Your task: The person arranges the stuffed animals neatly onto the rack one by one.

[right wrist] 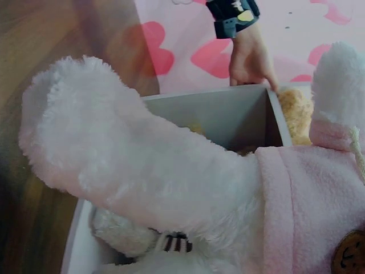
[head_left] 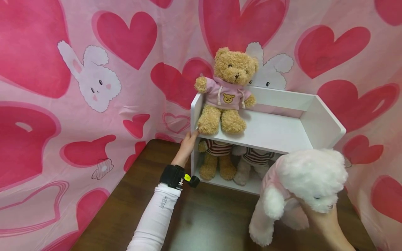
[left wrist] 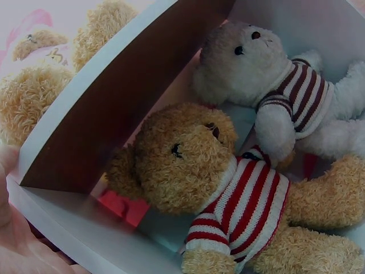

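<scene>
A white plush bear (head_left: 311, 177) in a pink hoodie (right wrist: 313, 194) is held up by my right hand (head_left: 321, 216) in front of the shelf's right side. Its head leans forward and hides my fingers; its legs hang down. My left hand (head_left: 187, 142) grips the left side panel of the white two-tier shelf (head_left: 276, 127), near the upper board's corner. A tan teddy bear (head_left: 227, 92) in a pink hoodie sits on the upper tier at the left. Below sit a brown bear (left wrist: 182, 157) in a red-striped sweater and a whitish bear (left wrist: 242, 63) in a dark-striped one.
The shelf stands on a dark wooden table (head_left: 201, 212) against a pink cloth backdrop (head_left: 132, 94) printed with hearts and rabbits. Raised side panels (head_left: 326, 122) and a back rail (head_left: 282, 97) edge the upper tier. Bare board shows right of the tan bear.
</scene>
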A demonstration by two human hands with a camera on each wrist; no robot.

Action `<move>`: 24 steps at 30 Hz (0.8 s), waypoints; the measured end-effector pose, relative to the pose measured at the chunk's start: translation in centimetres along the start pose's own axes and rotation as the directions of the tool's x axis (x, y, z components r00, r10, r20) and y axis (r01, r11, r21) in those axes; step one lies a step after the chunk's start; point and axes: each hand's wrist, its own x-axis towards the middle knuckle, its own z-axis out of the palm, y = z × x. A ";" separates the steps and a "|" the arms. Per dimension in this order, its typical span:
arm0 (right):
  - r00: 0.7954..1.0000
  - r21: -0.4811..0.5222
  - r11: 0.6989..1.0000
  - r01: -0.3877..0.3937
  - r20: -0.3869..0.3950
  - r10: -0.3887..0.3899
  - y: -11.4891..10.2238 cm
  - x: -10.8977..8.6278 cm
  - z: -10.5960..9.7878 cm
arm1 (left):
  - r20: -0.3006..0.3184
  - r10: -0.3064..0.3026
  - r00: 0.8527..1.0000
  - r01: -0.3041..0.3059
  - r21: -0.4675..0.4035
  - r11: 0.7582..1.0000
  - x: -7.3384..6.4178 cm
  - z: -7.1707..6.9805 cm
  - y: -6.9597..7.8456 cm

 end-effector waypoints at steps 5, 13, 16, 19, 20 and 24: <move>0.995 -0.044 0.996 0.078 -0.058 -0.081 -0.7 0.3 -0.4 | -0.014 0.017 1.000 -0.017 0.013 1.000 0.2 0.1 -0.2; 0.991 0.092 0.996 0.003 -0.130 0.009 -2.6 0.9 -0.5 | -0.027 0.019 0.999 -0.018 0.018 1.000 0.0 0.2 -0.2; 0.990 -0.010 0.998 0.058 -0.129 -0.059 -3.1 1.1 -0.8 | -0.028 0.011 1.000 -0.010 0.021 1.000 -0.1 0.2 -0.1; 0.987 0.015 0.996 0.094 -0.130 -0.091 -3.5 1.1 -0.9 | -0.027 0.011 1.000 -0.010 0.022 1.000 0.0 0.2 -0.1; 0.986 0.052 0.994 0.101 -0.135 -0.093 -3.6 1.2 -0.9 | -0.027 0.012 1.000 -0.012 0.020 1.000 0.0 0.2 -0.2; 0.986 0.124 0.990 0.067 -0.163 -0.047 -3.8 1.5 -1.0 | -0.025 0.007 1.000 -0.006 0.019 1.000 0.1 0.1 -0.2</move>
